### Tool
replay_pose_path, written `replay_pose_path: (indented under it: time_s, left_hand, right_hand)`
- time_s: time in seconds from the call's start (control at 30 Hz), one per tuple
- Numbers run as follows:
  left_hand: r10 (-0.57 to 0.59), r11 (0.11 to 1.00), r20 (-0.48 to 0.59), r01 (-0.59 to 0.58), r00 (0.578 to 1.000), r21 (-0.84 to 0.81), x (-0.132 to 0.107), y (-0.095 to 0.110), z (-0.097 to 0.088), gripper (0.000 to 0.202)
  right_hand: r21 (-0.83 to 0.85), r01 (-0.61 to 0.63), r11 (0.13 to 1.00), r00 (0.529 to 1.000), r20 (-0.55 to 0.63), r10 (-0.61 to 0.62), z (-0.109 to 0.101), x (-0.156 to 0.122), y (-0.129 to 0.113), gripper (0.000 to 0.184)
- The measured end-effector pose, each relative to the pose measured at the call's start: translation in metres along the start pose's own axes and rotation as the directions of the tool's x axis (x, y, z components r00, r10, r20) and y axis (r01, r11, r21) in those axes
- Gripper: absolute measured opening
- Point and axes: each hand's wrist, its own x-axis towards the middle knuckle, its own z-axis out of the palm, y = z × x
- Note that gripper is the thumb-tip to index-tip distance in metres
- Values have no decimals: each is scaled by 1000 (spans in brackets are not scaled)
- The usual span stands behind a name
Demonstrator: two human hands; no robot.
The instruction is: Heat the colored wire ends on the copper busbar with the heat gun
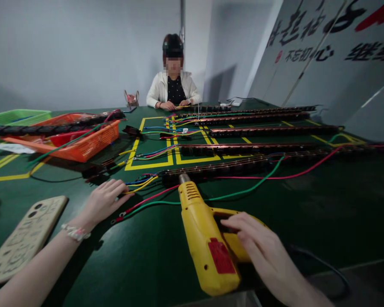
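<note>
My left hand (110, 195) is at the near end of the wire group, grasping the yellow wires (144, 186) between thumb and fingers. My right hand (259, 243) is at the handle of the yellow heat gun (193, 221); I cannot tell whether its grip is fully closed, since the back of the hand covers part of the handle. The heat gun is in front of me at the near side of the surface (141, 264), its metal nozzle (184, 178) directed away from me, toward the nearest dark strip (230, 165). The yellow wires run from the left end of this strip.

A red cable (153, 197) and a green cable (161, 202) pass near the nozzle, their ring terminals (118, 218) located beside my left wrist (the one wearing the bracelet (76, 232)). A phone (28, 238) lies to the left of my forearm. Farther left is an orange basket (89, 145). A co-worker (173, 85) sits across the surface.
</note>
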Motion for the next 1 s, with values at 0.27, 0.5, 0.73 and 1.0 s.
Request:
replay_pose_path:
  time_s: [0.27,0.5,0.73,1.0]
  left_hand:
    - [-185,943,276,249,943,-219,-2,-5,-4,48]
    - [-379,738,394,531,837,-417,8,-13,0,70]
    - [-385,658,400,552,832,-512,10,-17,6,66]
    - [-432,602,394,585,811,-544,10,-22,15,71]
  right_hand:
    - [-342,304,889,935,-73,-347,16,-8,-1,93]
    - [-325,246,913,907,-255,-336,44,-9,-23,40]
    - [-297,249,922,910,-255,-327,85,0,-60,35]
    - [-304,245,920,876,-337,-345,107,16,-110,48]
